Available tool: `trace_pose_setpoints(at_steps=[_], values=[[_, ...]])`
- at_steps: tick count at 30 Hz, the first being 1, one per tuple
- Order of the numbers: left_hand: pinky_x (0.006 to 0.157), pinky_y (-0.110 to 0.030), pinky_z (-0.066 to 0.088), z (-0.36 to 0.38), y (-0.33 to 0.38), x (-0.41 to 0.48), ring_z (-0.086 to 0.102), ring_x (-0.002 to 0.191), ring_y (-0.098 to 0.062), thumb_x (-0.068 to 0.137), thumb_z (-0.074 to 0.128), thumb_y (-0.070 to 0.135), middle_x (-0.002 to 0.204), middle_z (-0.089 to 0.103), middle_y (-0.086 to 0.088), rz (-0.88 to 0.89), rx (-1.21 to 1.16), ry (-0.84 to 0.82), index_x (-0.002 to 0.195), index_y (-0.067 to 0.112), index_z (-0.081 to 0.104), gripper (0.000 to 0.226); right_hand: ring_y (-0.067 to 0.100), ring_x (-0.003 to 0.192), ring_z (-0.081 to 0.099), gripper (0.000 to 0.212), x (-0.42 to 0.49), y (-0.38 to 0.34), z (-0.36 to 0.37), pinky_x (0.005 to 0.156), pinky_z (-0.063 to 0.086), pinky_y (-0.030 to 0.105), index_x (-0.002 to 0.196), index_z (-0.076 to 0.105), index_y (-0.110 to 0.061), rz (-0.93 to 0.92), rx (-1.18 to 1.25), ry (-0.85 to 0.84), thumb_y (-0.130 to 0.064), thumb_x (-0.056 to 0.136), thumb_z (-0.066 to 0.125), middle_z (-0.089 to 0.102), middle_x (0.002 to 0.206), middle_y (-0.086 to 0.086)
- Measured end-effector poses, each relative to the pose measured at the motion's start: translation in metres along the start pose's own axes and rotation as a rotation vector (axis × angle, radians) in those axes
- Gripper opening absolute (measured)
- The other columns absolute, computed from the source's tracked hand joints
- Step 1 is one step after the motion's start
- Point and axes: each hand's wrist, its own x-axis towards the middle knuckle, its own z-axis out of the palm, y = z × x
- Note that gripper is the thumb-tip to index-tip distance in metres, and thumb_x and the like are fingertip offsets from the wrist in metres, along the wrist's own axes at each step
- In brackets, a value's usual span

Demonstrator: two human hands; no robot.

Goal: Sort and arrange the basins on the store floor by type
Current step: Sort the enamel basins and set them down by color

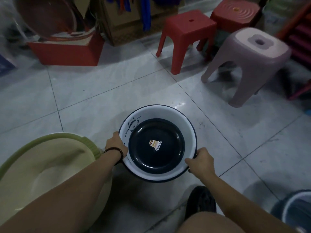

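Knee lowest in frame. I've got left hand and right hand on the white basin, fingers curled over opposite rims, low over the floor beside the green basin. Mid-placing, I reckon; next it needs setting level with its own kind.

Dim light on glossy pale grey floor tiles; a red stool, a second red stool behind it, a mauve stool, a cardboard box beyond
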Motion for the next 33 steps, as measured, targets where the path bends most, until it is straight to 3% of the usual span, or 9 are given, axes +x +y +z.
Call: trace_pose_setpoints(at_steps=[8, 16, 21, 25, 30, 33], values=[[0.090, -0.049, 0.058, -0.002, 0.001, 0.007, 0.060, 0.096, -0.034, 0.094, 0.058, 0.009, 0.117, 0.060, -0.017, 0.010, 0.001, -0.025, 0.141, 0.015, 0.037, 0.052, 0.036, 0.089, 0.070, 0.045, -0.004, -0.006, 0.006, 0.063, 0.066, 0.058, 0.099, 0.052, -0.007, 0.125, 0.089, -0.063, 0.000, 0.073, 0.087, 0.062, 0.099, 0.018], [0.084, -0.041, 0.054, 0.009, -0.001, -0.003, 0.056, 0.091, -0.029, 0.099, 0.054, 0.011, 0.117, 0.057, -0.016, -0.013, 0.006, -0.145, 0.138, 0.006, 0.028, 0.047, 0.032, 0.083, 0.067, 0.029, 0.005, -0.005, -0.012, 0.059, 0.065, 0.055, 0.101, 0.051, -0.006, 0.101, 0.004, 0.022, -0.004, 0.086, 0.076, 0.062, 0.095, 0.016], [0.087, -0.041, 0.053, 0.032, 0.020, -0.022, 0.058, 0.100, -0.030, 0.104, 0.049, 0.015, 0.122, 0.055, -0.016, -0.024, -0.012, -0.296, 0.149, 0.004, 0.016, 0.057, 0.021, 0.071, 0.058, 0.021, 0.021, 0.010, -0.047, 0.056, 0.059, 0.036, 0.102, 0.053, -0.002, 0.086, -0.097, 0.113, -0.005, 0.089, 0.070, 0.061, 0.093, 0.015], [0.085, -0.042, 0.057, 0.055, 0.039, -0.036, 0.062, 0.092, -0.028, 0.103, 0.048, 0.015, 0.110, 0.059, -0.014, 0.041, -0.030, -0.308, 0.141, 0.006, 0.025, 0.045, 0.021, 0.074, 0.057, 0.023, 0.025, 0.031, -0.074, 0.053, 0.053, 0.030, 0.102, 0.053, -0.001, 0.128, -0.175, 0.125, -0.007, 0.088, 0.071, 0.061, 0.096, 0.016], [0.094, -0.049, 0.057, 0.061, 0.060, -0.048, 0.062, 0.097, -0.030, 0.102, 0.048, 0.024, 0.117, 0.058, -0.015, -0.013, -0.030, -0.326, 0.140, 0.012, 0.024, 0.047, 0.030, 0.087, 0.067, 0.029, 0.028, 0.052, -0.098, 0.074, 0.065, 0.047, 0.098, 0.057, -0.004, 0.131, -0.152, 0.092, -0.011, 0.083, 0.081, 0.066, 0.096, 0.014], [0.102, -0.048, 0.052, 0.052, 0.075, -0.060, 0.059, 0.114, -0.035, 0.101, 0.056, 0.022, 0.134, 0.054, -0.019, 0.016, 0.064, -0.313, 0.152, 0.009, 0.015, 0.067, 0.027, 0.095, 0.068, 0.035, 0.024, 0.068, -0.117, 0.080, 0.057, 0.035, 0.115, 0.065, -0.008, 0.078, -0.144, 0.048, -0.028, 0.090, 0.081, 0.071, 0.111, 0.012]])
